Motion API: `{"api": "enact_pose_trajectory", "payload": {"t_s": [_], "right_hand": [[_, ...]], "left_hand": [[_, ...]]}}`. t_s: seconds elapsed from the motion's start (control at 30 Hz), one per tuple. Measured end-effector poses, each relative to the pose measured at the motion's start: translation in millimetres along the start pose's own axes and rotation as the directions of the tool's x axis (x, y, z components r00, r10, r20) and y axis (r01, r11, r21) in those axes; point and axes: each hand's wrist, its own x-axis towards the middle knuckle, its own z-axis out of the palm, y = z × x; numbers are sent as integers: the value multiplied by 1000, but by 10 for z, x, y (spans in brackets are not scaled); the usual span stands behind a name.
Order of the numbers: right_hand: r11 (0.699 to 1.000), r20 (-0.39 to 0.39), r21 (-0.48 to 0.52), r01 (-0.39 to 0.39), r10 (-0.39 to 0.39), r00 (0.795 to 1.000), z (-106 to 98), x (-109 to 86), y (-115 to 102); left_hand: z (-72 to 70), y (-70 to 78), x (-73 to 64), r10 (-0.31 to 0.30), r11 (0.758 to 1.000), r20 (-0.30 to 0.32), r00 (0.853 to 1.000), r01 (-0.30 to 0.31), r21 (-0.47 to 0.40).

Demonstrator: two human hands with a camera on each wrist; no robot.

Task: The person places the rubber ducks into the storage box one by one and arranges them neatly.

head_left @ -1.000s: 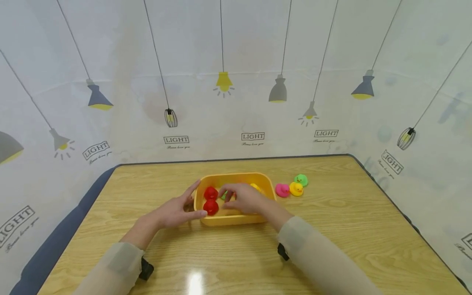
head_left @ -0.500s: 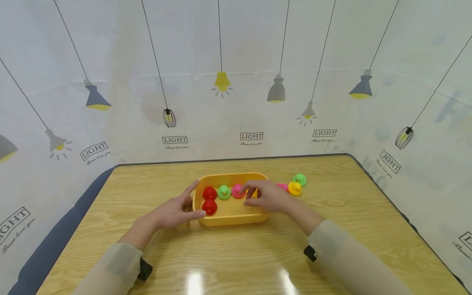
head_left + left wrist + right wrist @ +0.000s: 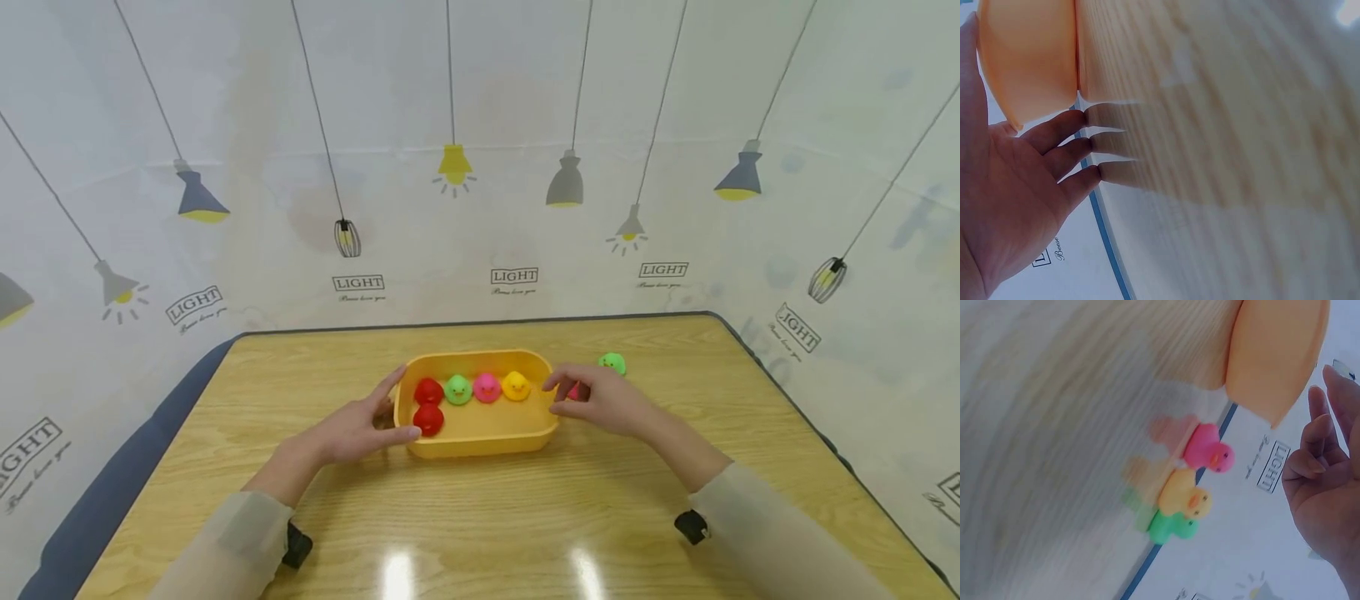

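Note:
A yellow plastic basket [image 3: 480, 447] stands on the table. My left hand [image 3: 348, 429] spans its left end, with straight fingers, the index finger at the rim and the thumb across the near corner. Inside, two red rounded toys [image 3: 428, 420] sit at the left, then a green rubber duck [image 3: 458, 390], a pink rubber duck [image 3: 487, 387] and a yellow rubber duck [image 3: 516, 386] in a row. At the right rim hovers my right hand [image 3: 607, 402], loosely bent and holding nothing. Beyond it are another pink duck [image 3: 1210, 449], yellow duck [image 3: 1185, 494] and green duck [image 3: 1172, 527], partly hidden in the head view.
The wooden table [image 3: 480, 517] runs back to a dark-edged border below a pale cloth [image 3: 480, 242] printed with hanging lamps. The cloth rises on the far side and both flanks. A dark wrist strap [image 3: 692, 527] shows beneath the right sleeve.
My right hand has drawn back rightward from inside the basket, uncovering the row of green, pink and yellow ducks. It now covers part of the ducks outside. The left hand stays in place.

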Motion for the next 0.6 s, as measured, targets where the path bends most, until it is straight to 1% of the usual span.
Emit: {"api": "enact_pose_trajectory", "payload": {"t_s": [0.23, 0.47, 0.6], "right_hand": [[998, -46, -41, -53, 51, 998, -197, -238, 198], [995, -74, -1, -102, 101, 992, -360, -420, 357], [993, -77, -4, -121, 120, 990, -423, -485, 484]], "left_hand": [[-9, 26, -7, 2, 1000, -1, 1000, -2, -2], [-13, 12, 2, -2, 1000, -5, 1000, 2, 5], [-10, 7, 5, -6, 1000, -2, 1000, 6, 2]]}}
